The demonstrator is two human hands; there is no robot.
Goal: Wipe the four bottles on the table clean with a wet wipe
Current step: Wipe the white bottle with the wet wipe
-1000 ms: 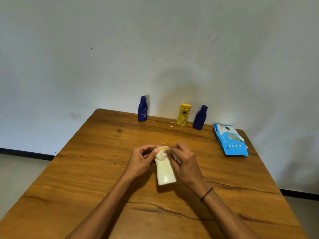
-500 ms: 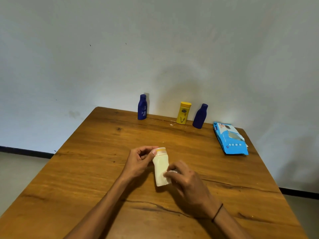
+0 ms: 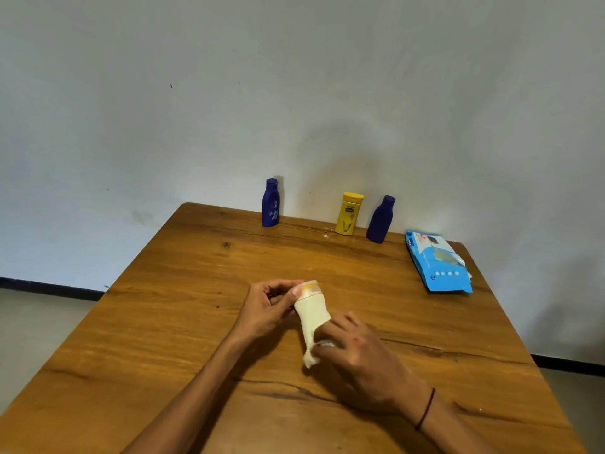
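**A:** From the head camera, what do you have?

**B:** I see the cream bottle [image 3: 312, 317] near the middle of the wooden table [image 3: 170, 322], tilted, cap pointing away from me. My left hand [image 3: 268, 309] pinches it at the cap end, thumb against the orange-rimmed cap. My right hand [image 3: 357, 352] is curled round the lower body of the bottle with the wet wipe [image 3: 322, 345] pressed under the fingers; only a scrap of white shows.

**A:** How far along would you call it?

**B:** Early, I'd judge. This one is mid-wipe. The left blue bottle [image 3: 271, 204], the yellow bottle [image 3: 348, 213] and the right blue bottle [image 3: 379, 220] stand upright in a row along the far edge by the wall, well apart from my hands. Whether any of them has been cleaned I cannot tell; they look untouched. The wipes pack [image 3: 437, 265] lies flat at the far right side.

**A:** And against a second ago?

**B:** Then my right hand was up at the cap, both hands close together. Half a second ago it was halfway down the body. Now it sits at the base, so the wipe has travelled the bottle's length. The left hand's hold hasn't changed, nor have the far bottles.
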